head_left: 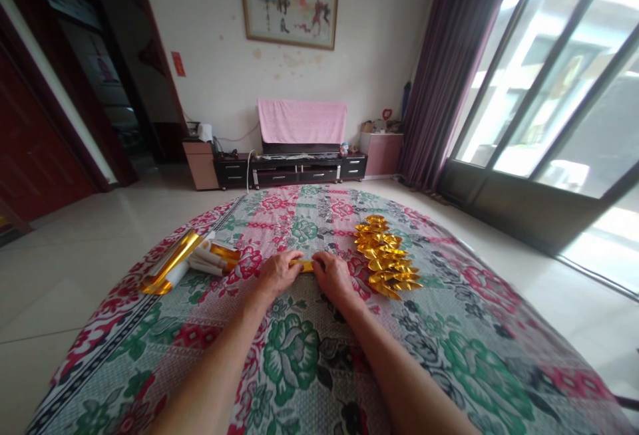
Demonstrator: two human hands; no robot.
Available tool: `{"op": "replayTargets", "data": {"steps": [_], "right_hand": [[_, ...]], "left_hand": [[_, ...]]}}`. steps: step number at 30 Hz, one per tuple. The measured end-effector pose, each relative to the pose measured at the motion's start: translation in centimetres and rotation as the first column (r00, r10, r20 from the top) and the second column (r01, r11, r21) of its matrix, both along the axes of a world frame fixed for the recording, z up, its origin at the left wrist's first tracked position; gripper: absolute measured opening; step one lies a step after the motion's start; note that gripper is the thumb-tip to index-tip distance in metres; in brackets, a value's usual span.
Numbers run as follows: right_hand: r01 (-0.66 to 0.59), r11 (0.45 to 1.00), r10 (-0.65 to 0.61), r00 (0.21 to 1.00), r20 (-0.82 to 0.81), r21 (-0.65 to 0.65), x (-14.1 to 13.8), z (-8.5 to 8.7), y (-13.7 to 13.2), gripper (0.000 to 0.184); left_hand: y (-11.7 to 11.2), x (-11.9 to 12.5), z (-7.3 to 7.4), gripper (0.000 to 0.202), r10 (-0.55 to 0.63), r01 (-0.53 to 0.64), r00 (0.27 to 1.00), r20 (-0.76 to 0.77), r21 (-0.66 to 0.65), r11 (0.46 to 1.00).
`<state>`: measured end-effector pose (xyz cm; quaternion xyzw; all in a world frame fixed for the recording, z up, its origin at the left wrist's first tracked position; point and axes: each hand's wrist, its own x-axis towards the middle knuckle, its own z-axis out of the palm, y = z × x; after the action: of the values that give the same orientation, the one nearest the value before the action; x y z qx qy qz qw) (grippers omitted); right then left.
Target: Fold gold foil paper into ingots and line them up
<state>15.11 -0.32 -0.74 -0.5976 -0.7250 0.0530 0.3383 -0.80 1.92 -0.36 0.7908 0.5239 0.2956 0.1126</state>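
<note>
A narrow folded strip of gold foil paper lies between my hands, low over the flowered cloth. My left hand has its fingers closed on the strip's left end. On the right end, my right hand grips it with bent fingers. To the right stands a cluster of folded gold paper ingots, several of them nested in rows. Off to the left are loose gold and white foil sheets, partly rolled up.
The flowered cloth covers a rounded table. Beyond it, a low black TV cabinet carries a screen draped with a pink towel. A purple curtain and glass doors are on the right.
</note>
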Motion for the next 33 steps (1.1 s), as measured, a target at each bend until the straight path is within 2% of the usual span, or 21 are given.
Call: {"op": "replayTargets", "data": {"steps": [6, 10, 17, 33], "right_hand": [[0.055, 0.997, -0.044, 0.981, 0.191, -0.053, -0.4, 0.6, -0.5, 0.026], [0.074, 0.994, -0.051, 0.964, 0.26, -0.08, -0.4, 1.0, -0.5, 0.03], [0.028, 0.996, -0.003, 0.957, 0.291, -0.082, 0.2, 1.3, -0.3, 0.031], [0.111, 0.988, -0.071, 0.942, 0.329, -0.105, -0.4, 1.3, -0.1, 0.034]], "left_hand": [[0.1, -0.1, -0.2, 0.018, -0.02, 0.021, 0.999, -0.034, 0.026, 0.999], [0.0, -0.2, -0.2, 0.013, -0.032, 0.034, 0.998, -0.058, 0.04, 0.999], [-0.2, -0.2, -0.2, 0.014, -0.047, 0.049, 0.996, -0.071, 0.031, 0.998], [-0.2, -0.1, 0.1, 0.016, -0.017, 0.018, 0.996, -0.091, 0.013, 1.0]]}}
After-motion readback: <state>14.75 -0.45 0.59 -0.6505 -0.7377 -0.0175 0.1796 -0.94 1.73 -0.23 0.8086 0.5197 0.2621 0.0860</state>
